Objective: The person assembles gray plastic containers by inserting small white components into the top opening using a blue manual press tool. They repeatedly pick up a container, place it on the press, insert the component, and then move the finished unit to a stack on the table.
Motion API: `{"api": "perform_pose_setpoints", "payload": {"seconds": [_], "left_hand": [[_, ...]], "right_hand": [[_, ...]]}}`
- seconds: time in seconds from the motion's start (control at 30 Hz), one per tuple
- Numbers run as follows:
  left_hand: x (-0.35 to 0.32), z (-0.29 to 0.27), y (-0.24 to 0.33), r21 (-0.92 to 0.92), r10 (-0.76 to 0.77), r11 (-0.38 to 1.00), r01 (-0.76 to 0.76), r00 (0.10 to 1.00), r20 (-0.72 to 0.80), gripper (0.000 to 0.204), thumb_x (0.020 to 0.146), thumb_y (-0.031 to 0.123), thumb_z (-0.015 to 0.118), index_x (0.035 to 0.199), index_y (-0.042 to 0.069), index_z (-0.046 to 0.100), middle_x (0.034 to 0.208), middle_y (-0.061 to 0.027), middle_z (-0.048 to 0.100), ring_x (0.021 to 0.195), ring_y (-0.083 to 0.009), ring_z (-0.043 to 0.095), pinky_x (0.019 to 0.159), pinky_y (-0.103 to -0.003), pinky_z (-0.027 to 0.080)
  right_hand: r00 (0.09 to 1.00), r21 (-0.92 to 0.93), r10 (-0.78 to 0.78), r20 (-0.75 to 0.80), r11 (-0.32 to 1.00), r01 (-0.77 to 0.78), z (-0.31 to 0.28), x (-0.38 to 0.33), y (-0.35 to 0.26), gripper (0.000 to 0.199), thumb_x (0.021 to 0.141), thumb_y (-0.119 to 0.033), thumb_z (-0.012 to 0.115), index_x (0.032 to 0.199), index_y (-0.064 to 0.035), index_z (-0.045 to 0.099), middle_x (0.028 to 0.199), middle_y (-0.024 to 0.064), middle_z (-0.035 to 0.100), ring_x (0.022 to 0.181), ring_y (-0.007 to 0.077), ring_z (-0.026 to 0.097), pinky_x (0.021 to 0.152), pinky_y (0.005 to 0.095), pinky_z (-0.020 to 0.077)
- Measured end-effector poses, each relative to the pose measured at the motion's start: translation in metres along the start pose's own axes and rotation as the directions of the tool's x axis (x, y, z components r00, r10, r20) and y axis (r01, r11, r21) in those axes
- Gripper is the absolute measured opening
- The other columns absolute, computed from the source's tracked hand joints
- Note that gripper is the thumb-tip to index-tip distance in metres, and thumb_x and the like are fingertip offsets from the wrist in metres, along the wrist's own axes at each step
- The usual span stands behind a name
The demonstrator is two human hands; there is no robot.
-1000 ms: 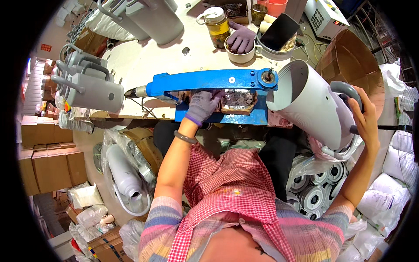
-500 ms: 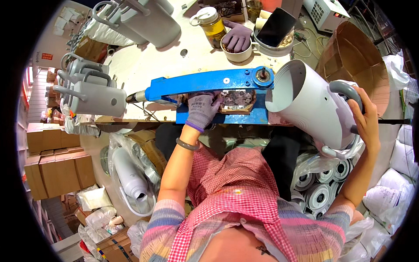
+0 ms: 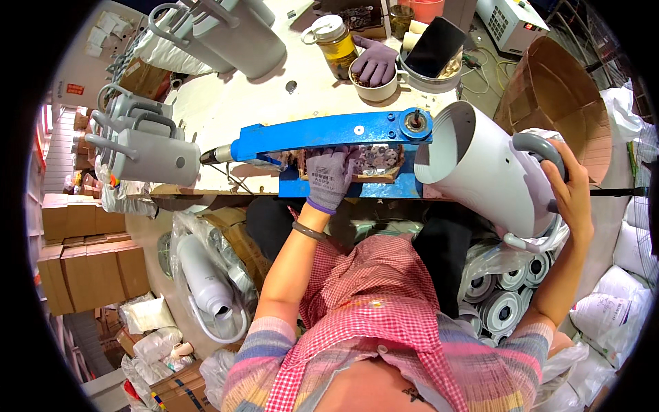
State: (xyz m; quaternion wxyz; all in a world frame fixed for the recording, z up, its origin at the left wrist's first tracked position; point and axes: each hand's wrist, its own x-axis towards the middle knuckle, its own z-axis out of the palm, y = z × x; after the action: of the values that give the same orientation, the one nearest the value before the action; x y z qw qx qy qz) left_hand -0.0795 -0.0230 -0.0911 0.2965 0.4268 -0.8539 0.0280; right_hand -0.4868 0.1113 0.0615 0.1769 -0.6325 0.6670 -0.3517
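Gripping the white kettle body (image 3: 491, 168) by its grey handle, my right hand (image 3: 573, 196) points its open mouth left toward the blue press (image 3: 329, 134); my gloved left hand (image 3: 329, 180) rests flat, grasping nothing, on the small parts beneath.

press arm (image 3: 329, 134): blue painted metal, glossy | kettle body (image 3: 484, 168): smooth matt white | glove (image 3: 329, 177): grey knit cloth

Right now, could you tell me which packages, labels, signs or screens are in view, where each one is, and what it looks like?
Cardboard boxes: stacked at the far left, brown, rectangular.
Red sign: upper left on a pale wall, small, rectangular.
Dark phone or tablet: lying across a bowl at the top, black, screen off.
White machine: top right, boxy, with a small red-lit display.
White sacks: far right, bulging.
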Motion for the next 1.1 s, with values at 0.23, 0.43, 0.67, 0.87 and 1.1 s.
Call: {"api": "perform_pose_setpoints", "payload": {"seconds": [0.23,0.43,0.67,0.87,1.1], "left_hand": [[-0.005,-0.004,-0.001,0.031,-0.159,0.987,0.159,0.909,0.386,0.02,0.085,0.029,0.069,0.099,0.015,0.072,0.086,-0.0118,0.066,0.08,-0.0288,0.064,0.07,-0.042,0.049],[0.016,0.013,0.012,0.442,-0.165,0.897,-0.012,0.918,0.361,0.026,0.085,0.039,0.066,0.1,0.019,0.074,0.102,-0.0125,0.068,0.095,-0.0316,0.064,0.089,-0.048,0.045],[0.016,0.003,0.011,0.282,-0.277,0.946,0.158,0.846,0.456,0.027,0.083,0.036,0.069,0.102,0.018,0.073,0.107,-0.0138,0.068,0.105,-0.0304,0.061,0.091,-0.05,0.044],[0.022,-0.001,0.018,0.42,-0.304,0.905,0.073,0.802,0.515,0.03,0.083,0.035,0.067,0.107,0.018,0.072,0.109,-0.0126,0.068,0.106,-0.033,0.061,0.089,-0.051,0.045],[0.023,0.01,0.024,0.338,-0.195,0.939,0.057,0.9,0.391,0.025,0.085,0.038,0.066,0.103,0.024,0.075,0.101,-0.0088,0.072,0.096,-0.0275,0.066,0.089,-0.046,0.047]], "right_hand": [[1.0,-0.025,-0.01,0.02,1.0,0.011,0.003,-0.005,0.001,0.029,0.091,-0.019,0.066,0.114,-0.0017,0.063,0.084,0.0086,0.061,0.074,0.0177,0.054,0.07,0.0295,0.0442],[1.0,0.008,0.006,0.029,1.0,-0.006,0.007,-0.005,-0.006,0.029,0.092,-0.02,0.066,0.114,-0.0014,0.062,0.085,0.0084,0.061,0.076,0.0169,0.054,0.072,0.0292,0.0444],[0.999,0.04,-0.022,0.025,0.999,0.021,0.005,-0.008,-0.007,0.029,0.092,-0.02,0.066,0.114,-0.0014,0.062,0.088,0.0093,0.063,0.078,0.0181,0.055,0.075,0.0294,0.0453],[0.999,0.012,0.029,0.038,1.0,-0.029,0.008,-0.009,-0.005,0.029,0.091,-0.019,0.067,0.114,-0.0013,0.062,0.088,0.0102,0.063,0.078,0.0187,0.056,0.076,0.0298,0.0458],[1.0,0.036,0.014,0.01,0.999,-0.014,0.009,-0.012,-0.008,0.03,0.091,-0.02,0.068,0.113,-0.0008,0.062,0.086,0.0101,0.062,0.076,0.0185,0.054,0.073,0.0298,0.045]]}}
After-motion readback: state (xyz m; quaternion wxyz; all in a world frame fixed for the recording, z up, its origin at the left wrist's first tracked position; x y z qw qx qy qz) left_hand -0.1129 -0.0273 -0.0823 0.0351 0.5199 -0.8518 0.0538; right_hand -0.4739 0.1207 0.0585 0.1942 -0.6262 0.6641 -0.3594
